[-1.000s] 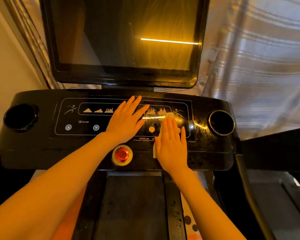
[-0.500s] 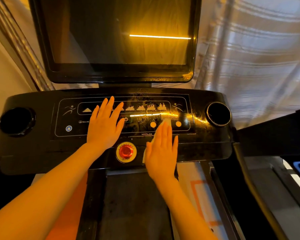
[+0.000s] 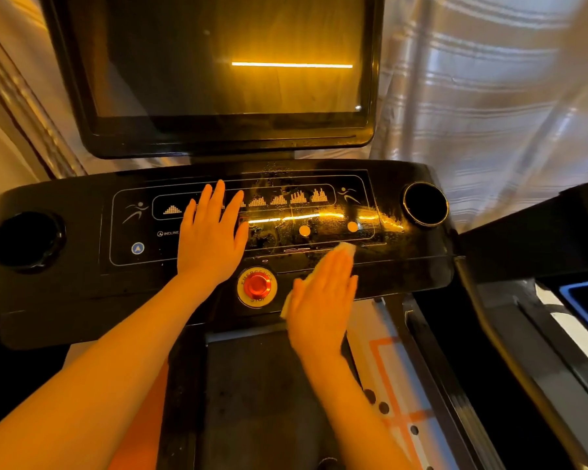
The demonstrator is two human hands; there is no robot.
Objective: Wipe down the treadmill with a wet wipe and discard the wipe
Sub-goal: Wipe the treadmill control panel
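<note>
The treadmill console [image 3: 404, 266] is lying below the dark screen [image 3: 231, 62]. The left hand [image 3: 211, 242], fingers straight, is resting on its panel, probably for bracing. Right of the emergency stop button [image 3: 257, 286], the right hand [image 3: 323, 300] is pressing the wet wipe [image 3: 348, 247] flat, gripping nothing, evidently to spread moisture.
</note>
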